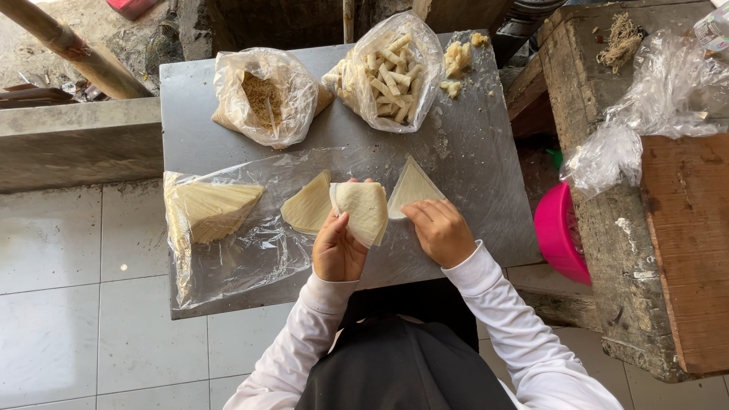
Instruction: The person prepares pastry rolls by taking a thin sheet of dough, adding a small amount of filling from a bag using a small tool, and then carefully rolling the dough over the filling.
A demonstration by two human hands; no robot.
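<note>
The pastry wrapper, a thin pale sheet partly folded over on itself, is held just above the grey metal table. The left hand pinches its lower left edge between thumb and fingers. The right hand rests fingers-down beside it, touching the wrapper's right edge and the lower corner of a flat triangular wrapper lying on the table. The hands sit close together but do not touch.

Judged from the pose, the step in hand is peeling or folding a single sheet. The next move calls for a light grip, since a sheet this thin is likely to tear.

To the left, a quarter-round stack of wrappers lies just beside the held sheet. Further left, a larger wedge of wrappers lies on a clear plastic sheet. At the far edge stand a bag of brown crumbs and a bag of rolled pastries.
</note>
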